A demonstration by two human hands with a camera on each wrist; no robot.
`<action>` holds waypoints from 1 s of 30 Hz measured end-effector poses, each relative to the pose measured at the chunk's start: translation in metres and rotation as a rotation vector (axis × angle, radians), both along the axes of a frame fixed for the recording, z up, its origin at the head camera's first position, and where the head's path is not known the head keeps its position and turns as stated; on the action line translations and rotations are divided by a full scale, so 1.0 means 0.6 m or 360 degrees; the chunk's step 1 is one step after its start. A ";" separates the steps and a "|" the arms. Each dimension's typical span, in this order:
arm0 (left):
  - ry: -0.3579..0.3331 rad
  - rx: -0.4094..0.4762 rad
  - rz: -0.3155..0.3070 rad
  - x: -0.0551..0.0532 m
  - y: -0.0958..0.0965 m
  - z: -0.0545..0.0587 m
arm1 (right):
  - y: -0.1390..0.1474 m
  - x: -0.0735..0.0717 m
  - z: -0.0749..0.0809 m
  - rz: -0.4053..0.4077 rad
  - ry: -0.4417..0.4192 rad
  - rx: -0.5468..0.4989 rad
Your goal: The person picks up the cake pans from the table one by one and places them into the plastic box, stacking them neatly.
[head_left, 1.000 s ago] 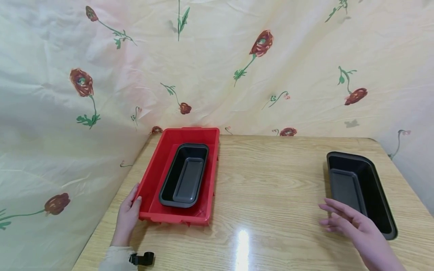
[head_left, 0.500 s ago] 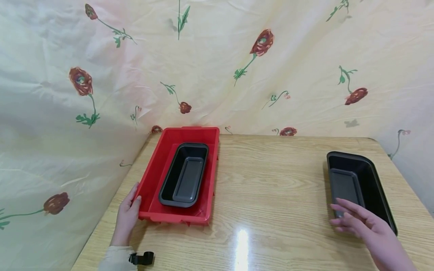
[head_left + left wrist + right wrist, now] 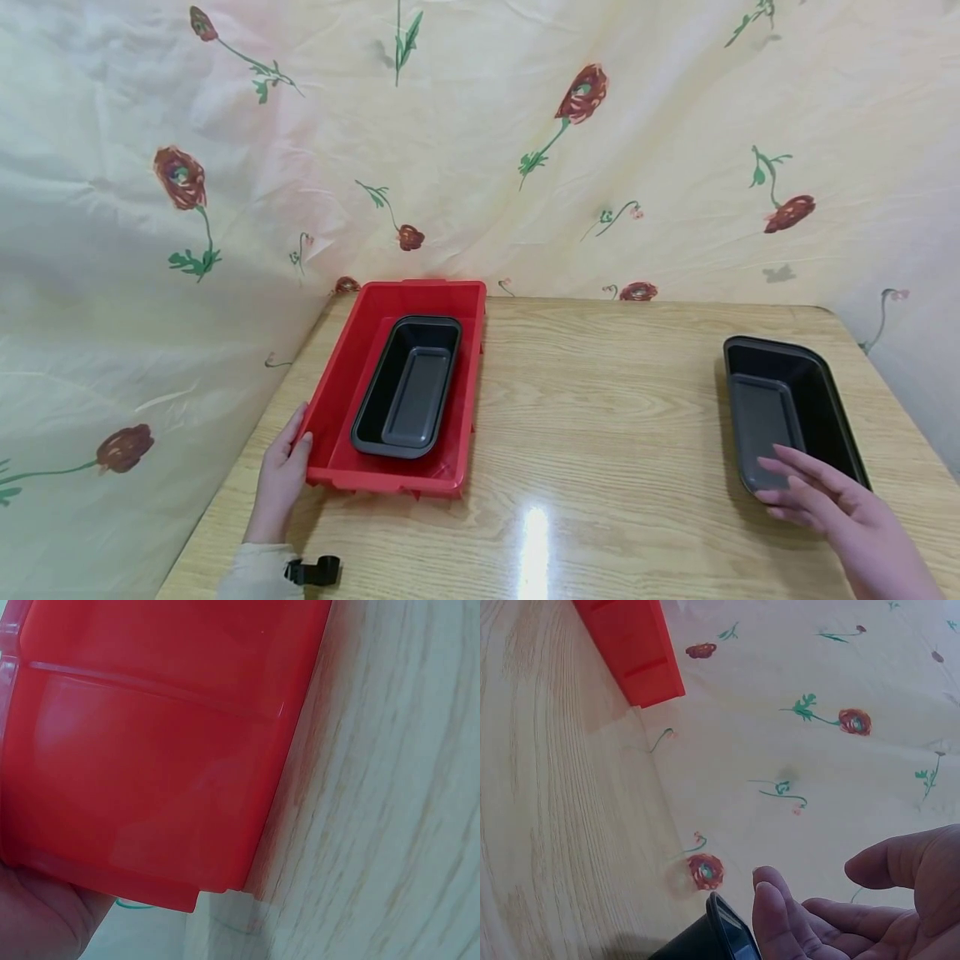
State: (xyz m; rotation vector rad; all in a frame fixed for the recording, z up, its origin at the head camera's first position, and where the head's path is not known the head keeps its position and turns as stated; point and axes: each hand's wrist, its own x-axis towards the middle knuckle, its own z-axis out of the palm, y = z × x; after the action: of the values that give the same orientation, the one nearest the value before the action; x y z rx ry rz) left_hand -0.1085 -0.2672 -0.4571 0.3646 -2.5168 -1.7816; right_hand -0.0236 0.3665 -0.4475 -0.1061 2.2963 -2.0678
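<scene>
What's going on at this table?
A person's left hand grips the left edge of a red tray, close to its near corner. A dark pan sits in the tray. The right hand is at the near end of a second dark pan, over on the right, its fingers loose; I can't tell whether they touch it.

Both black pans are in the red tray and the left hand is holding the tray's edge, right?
Not quite: only one black pan is in the red tray. The head view shows the other pan on the table, near the right hand. The left hand is indeed holding the tray's edge.
</scene>
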 end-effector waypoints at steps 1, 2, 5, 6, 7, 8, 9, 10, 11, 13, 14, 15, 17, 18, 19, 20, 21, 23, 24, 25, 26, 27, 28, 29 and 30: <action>-0.0001 0.0002 0.0000 0.000 0.000 0.000 | 0.002 0.001 -0.001 -0.0006 -0.0004 -0.0006; -0.0001 0.0005 -0.0001 0.000 0.000 0.000 | 0.003 0.001 -0.003 -0.0019 -0.0021 -0.0010; -0.0006 0.0010 -0.0003 0.000 0.000 0.001 | 0.007 0.003 -0.006 -0.0065 -0.0052 0.0003; -0.0007 0.0009 -0.0003 0.000 0.000 0.001 | 0.008 0.003 -0.007 -0.0083 -0.0073 0.0012; -0.0008 0.0011 -0.0003 0.000 0.000 0.001 | 0.009 0.004 -0.008 -0.0099 -0.0093 0.0015; -0.0008 0.0010 -0.0002 0.000 0.000 0.001 | 0.010 0.005 -0.009 -0.0112 -0.0104 0.0012; -0.0004 0.0011 -0.0004 0.000 0.000 0.000 | 0.012 0.006 -0.010 -0.0123 -0.0108 0.0001; -0.0003 0.0010 -0.0003 0.000 0.001 0.000 | 0.015 0.006 -0.011 -0.0133 -0.0109 -0.0008; -0.0003 0.0009 -0.0003 0.000 0.001 0.000 | 0.017 0.007 -0.012 -0.0147 -0.0117 -0.0008; 0.0000 0.0009 -0.0004 0.000 0.000 0.000 | 0.022 0.008 -0.014 -0.0172 -0.0117 -0.0006; 0.0001 0.0009 -0.0005 0.000 0.000 0.000 | 0.025 0.008 -0.015 -0.0191 -0.0125 0.0021; 0.0001 0.0009 -0.0005 0.000 0.000 0.000 | 0.028 0.009 -0.017 -0.0200 -0.0122 0.0017; -0.0007 0.0006 -0.0002 -0.001 0.000 0.001 | 0.033 0.010 -0.020 -0.0245 -0.0151 0.0045; -0.0004 0.0004 -0.0003 -0.001 0.000 0.001 | 0.036 0.011 -0.021 -0.0264 -0.0164 0.0040; -0.0003 0.0002 -0.0005 0.000 0.000 0.002 | 0.038 0.012 -0.022 -0.0288 -0.0178 0.0044; 0.0001 0.0000 -0.0004 0.000 0.000 0.002 | 0.041 0.013 -0.024 -0.0304 -0.0175 0.0035; 0.0002 0.0000 -0.0005 0.000 0.000 0.002 | 0.044 0.014 -0.025 -0.0323 -0.0168 0.0011; 0.0010 -0.0001 -0.0010 0.001 0.000 0.003 | 0.049 0.015 -0.026 -0.0374 -0.0184 0.0049; 0.0014 -0.0001 -0.0012 0.001 0.000 0.003 | 0.052 0.016 -0.028 -0.0380 -0.0167 0.0033; 0.0013 0.0000 -0.0011 0.001 0.000 0.002 | 0.055 0.017 -0.029 -0.0387 -0.0153 0.0024; 0.0011 0.0002 -0.0009 0.000 0.000 0.002 | 0.059 0.017 -0.030 -0.0386 -0.0135 -0.0007; 0.0006 0.0005 -0.0008 0.000 0.000 0.002 | 0.062 0.018 -0.031 -0.0393 -0.0127 -0.0025; 0.0004 0.0005 -0.0007 0.000 0.000 0.002 | 0.065 0.018 -0.032 -0.0390 -0.0111 -0.0047; 0.0000 0.0006 -0.0007 0.000 0.000 0.001 | 0.068 0.020 -0.034 -0.0374 -0.0079 -0.0125; -0.0002 0.0009 -0.0007 0.000 0.000 0.001 | 0.070 0.021 -0.035 -0.0386 -0.0074 -0.0125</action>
State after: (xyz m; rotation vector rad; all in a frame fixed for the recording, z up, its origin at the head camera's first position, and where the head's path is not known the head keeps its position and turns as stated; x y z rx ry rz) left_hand -0.1087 -0.2673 -0.4563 0.3611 -2.5158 -1.7907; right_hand -0.0111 0.4086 -0.4683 0.2270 2.3015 -2.2439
